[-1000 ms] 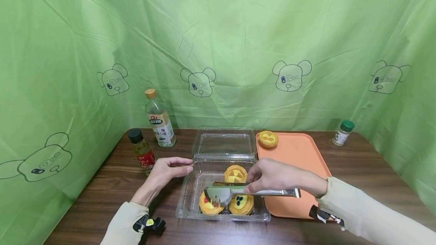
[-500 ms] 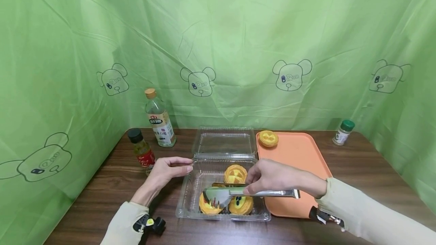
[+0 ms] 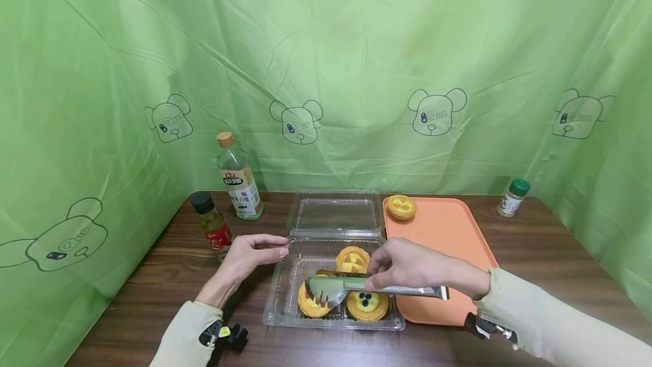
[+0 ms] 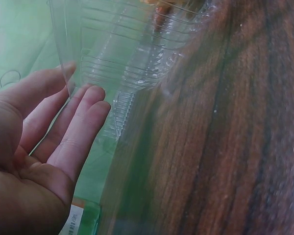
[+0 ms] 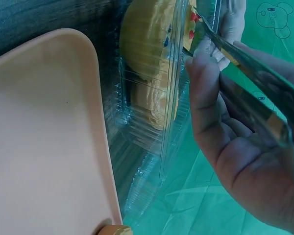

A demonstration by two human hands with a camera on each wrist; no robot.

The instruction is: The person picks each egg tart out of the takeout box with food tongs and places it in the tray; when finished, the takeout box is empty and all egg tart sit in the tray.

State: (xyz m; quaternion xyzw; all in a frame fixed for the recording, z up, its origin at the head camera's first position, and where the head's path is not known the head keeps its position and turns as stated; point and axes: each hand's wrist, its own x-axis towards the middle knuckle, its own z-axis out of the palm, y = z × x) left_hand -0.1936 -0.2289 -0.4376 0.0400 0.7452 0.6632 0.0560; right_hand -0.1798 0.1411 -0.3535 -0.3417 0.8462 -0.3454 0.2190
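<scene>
A clear plastic clamshell container (image 3: 331, 327) lies with its lid folded back on the wooden table. Inside are three egg tarts: a plain yellow one (image 3: 353, 259) at the back, one with dark berries (image 3: 368, 306) front right, and one with red bits (image 3: 312, 306) front left, partly hidden. My left hand (image 3: 254, 254) pinches the container's left rim, thumb and fingertips at the clear edge in the left wrist view. My right hand (image 3: 407, 265) grips metal tongs (image 3: 407, 291) from above, their tips spread over the front left tart.
An orange tray (image 3: 443, 231) stands right of the container, with another tart (image 3: 401, 207) at its far left corner. An olive oil bottle (image 3: 216, 231) and a vinegar bottle (image 3: 240, 180) stand at the left. A green-capped spice jar (image 3: 511, 200) sits back right.
The berry tart has shifted slightly right, away from the red-bit tart. The tongs have barely moved over the front left tart. My left hand keeps its place at the rim.
</scene>
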